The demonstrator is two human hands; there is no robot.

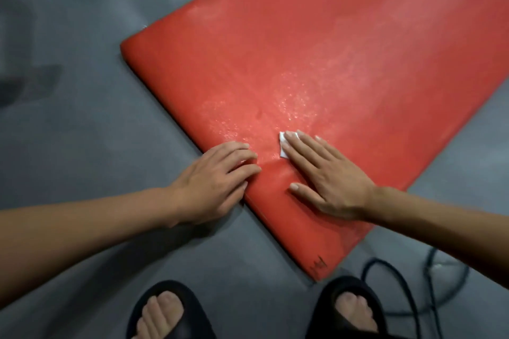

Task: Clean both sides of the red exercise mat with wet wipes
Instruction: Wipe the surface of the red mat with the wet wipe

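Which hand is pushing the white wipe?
The right hand. Its straight fingers press the white wipe flat on the red mat. The left hand rests at the mat's edge.

Dim, soft indoor light. Wet patches on the red mat glint with small speckled highlights near its centre. The grey floor carries blurred dark shadows at left. Overall focus is soft; wide-angle stretching shows at the edges.

The floor was dark grey. Two feet in black sandals, the left sandal and the right sandal, stood on it. A black cord lay looped beside the right one.
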